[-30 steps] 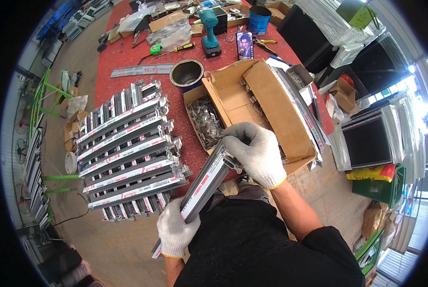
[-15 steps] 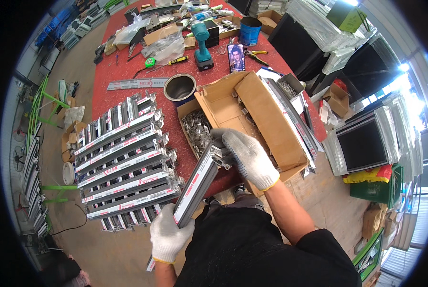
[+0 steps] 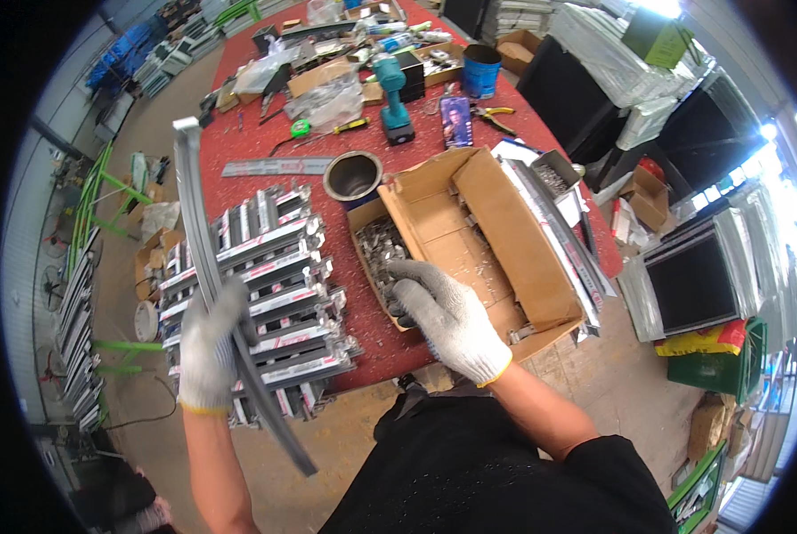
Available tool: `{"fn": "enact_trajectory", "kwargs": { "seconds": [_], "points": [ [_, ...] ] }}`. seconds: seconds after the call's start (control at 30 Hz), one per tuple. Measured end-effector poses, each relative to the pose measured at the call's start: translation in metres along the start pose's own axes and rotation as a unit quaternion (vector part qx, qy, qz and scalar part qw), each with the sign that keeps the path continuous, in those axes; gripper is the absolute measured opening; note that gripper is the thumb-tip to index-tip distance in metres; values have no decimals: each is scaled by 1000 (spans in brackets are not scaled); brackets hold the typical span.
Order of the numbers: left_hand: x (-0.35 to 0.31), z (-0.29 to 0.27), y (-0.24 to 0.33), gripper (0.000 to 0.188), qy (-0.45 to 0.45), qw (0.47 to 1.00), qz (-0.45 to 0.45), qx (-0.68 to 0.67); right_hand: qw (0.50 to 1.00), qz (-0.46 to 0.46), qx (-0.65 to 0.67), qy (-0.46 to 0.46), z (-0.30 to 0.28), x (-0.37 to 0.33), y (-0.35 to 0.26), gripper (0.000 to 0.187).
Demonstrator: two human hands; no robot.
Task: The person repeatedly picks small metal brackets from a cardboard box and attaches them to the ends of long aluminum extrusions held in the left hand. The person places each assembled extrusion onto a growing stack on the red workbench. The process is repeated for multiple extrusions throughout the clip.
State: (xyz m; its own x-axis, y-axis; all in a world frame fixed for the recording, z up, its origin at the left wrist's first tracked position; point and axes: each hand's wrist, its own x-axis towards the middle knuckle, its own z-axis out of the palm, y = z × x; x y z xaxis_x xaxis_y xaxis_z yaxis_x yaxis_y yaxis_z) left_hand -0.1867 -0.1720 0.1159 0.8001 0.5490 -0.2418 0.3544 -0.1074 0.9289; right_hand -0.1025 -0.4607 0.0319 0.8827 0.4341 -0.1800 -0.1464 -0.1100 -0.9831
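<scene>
My left hand (image 3: pixel 210 351), in a white knit glove, is closed around a long grey metal profile (image 3: pixel 201 218). The profile stands slanted over a crosswise stack of similar profiles (image 3: pixel 278 294) with white and red labels. My right hand (image 3: pixel 461 329), gloved with a grey palm, reaches into a narrow cardboard box of small metal fittings (image 3: pixel 379 242). Its fingers are curled together, and their tips are partly hidden among the fittings, so what they hold does not show. A larger open cardboard box (image 3: pixel 523 245) sits right beside it.
On the red table (image 3: pixel 327 133) stand a dark pot (image 3: pixel 353 176), a teal cordless drill (image 3: pixel 393 93), a phone (image 3: pixel 456 122), pliers (image 3: pixel 492 114) and a blue can (image 3: pixel 481 71). Loose profiles lie along the right edge. Wrapped panels (image 3: pixel 710 276) stand to the right.
The profile that both hands held close to my body is now in my left hand alone, swung left over the stack. My right hand has let go of its end and moved into the fittings.
</scene>
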Motion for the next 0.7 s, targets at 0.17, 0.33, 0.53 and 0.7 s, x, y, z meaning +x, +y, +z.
{"fn": "enact_trajectory", "kwargs": {
  "seconds": [0.17,0.33,0.53,0.7],
  "points": [
    [36,1,-1,38,63,969,-8,-237,961,-162,-206,-81,26,-12,-27,53],
    [29,13,-24,38,135,925,10,-354,907,-226,-332,-122,64,-18,-20,68],
    [-4,8,-75,43,164,895,39,-413,879,-154,-418,-171,79,-14,5,49],
    [-61,-23,-93,35,139,780,383,475,875,-174,-390,-228,53,-11,12,42]
  ]
}}
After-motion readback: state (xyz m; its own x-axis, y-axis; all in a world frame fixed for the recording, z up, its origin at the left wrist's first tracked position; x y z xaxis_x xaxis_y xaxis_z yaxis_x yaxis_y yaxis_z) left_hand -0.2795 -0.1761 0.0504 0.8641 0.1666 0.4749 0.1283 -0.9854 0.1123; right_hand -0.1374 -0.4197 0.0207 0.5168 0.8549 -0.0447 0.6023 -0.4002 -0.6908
